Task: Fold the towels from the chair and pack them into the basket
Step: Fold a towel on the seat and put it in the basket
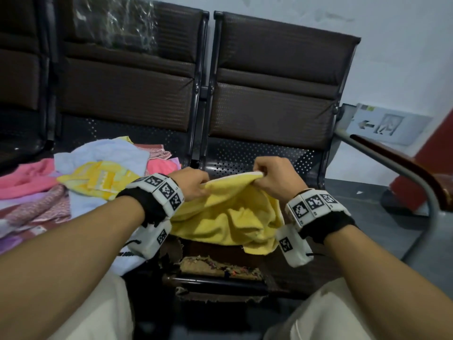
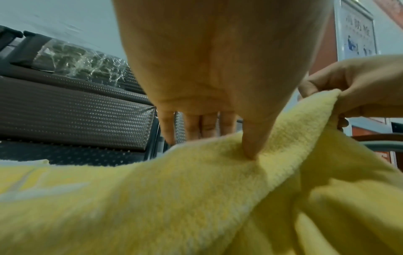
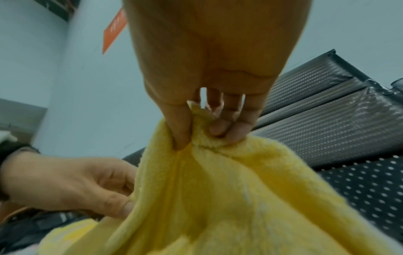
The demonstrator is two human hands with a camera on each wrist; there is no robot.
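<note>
Left hand (image 1: 190, 184) and right hand (image 1: 274, 176) raised close together, thumbs and fingers pinched; both forearms extended forward.

Loose towels (image 1: 73, 177) lie heaped on the brown chair (image 1: 245, 153).

A wall sign (image 1: 387, 125) shows a left-pointing arrow; its lettering is unreadable.

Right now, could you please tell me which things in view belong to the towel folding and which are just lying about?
In the job:
yellow towel, held by left hand and right hand
towel pile
chair

Lying about:
wall sign
plastic wrap
</note>
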